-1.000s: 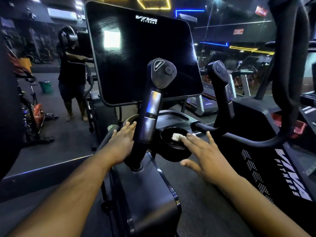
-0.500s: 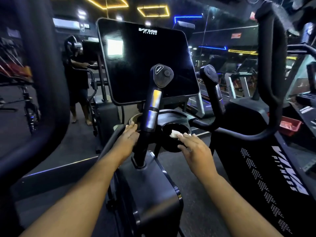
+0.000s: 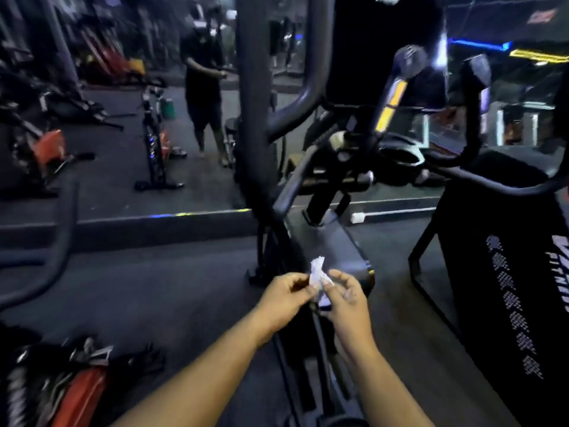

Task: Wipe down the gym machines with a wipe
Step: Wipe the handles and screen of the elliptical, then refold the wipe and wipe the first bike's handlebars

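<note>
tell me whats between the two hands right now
In the head view, a crumpled white wipe sits between the left hand and right hand; both pinch it, held above the machine's dark base.

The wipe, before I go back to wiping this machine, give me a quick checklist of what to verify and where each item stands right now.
1. Wipe in hand: ok, pinched between the left hand and the right hand.
2. Wipe spread flat for wiping: not ok, it looks crumpled.
3. Wipe clean or damp enough: cannot tell, the picture is blurred.
4. Hands off the machine: ok, both are held in front of the black housing, touching only the wipe.
5. Cup holder and handle within view: ok, up ahead to the right.
6. Other person clear of the machine: ok, standing farther back.
</note>
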{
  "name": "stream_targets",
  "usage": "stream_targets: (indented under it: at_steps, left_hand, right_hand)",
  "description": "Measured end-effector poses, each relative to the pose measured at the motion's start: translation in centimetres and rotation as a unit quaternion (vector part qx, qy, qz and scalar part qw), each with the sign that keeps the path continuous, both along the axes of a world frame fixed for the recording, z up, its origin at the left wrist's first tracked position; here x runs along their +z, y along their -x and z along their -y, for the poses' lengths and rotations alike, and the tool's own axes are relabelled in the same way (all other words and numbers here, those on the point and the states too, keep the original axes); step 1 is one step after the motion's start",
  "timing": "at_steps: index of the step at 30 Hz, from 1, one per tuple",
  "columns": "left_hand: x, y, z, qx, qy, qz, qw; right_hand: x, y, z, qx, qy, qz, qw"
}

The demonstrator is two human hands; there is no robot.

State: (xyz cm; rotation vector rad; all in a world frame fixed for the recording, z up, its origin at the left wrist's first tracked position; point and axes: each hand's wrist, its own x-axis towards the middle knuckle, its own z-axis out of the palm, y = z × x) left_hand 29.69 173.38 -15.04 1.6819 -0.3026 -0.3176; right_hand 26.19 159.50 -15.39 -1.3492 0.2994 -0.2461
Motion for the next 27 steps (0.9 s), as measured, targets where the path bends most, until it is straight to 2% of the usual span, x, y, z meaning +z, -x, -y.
stream_targets:
  at_steps: [4,9,15,19,24,27]
  left_hand:
    - [-4.6,6.6,-8.1,0.109,-0.017,-0.051,0.993]
    - [-7.5,12.8,-14.1,0.200,-0.012,-0.091,0.975]
    - [-8.5,20.8,-18.6,0.363,0.028,-0.116,0.924]
    - [-10.3,25.9,-20.3,0.435,0.018,-0.139,0.889]
    - [-12.3,33.8,-20.7,0.522,0.022,-0.171,0.835]
    - [-12.3,39.0,-21.0,0.571,0.030,-0.144,0.808]
  right_hand:
    - [-4.4,5.6,-7.1,0.099,0.030,-0.066,0.992]
    - [-5.8,9.1,-12.6,0.208,0.104,-0.052,0.971]
    - [-8.6,11.6,-16.8,0.374,0.190,-0.024,0.907]
    - [-10.7,13.4,-19.1,0.445,0.191,-0.021,0.875]
    - [-11.9,19.4,-21.8,0.484,0.098,-0.121,0.861]
    - [-11.4,23.4,-23.7,0.557,0.075,-0.137,0.816]
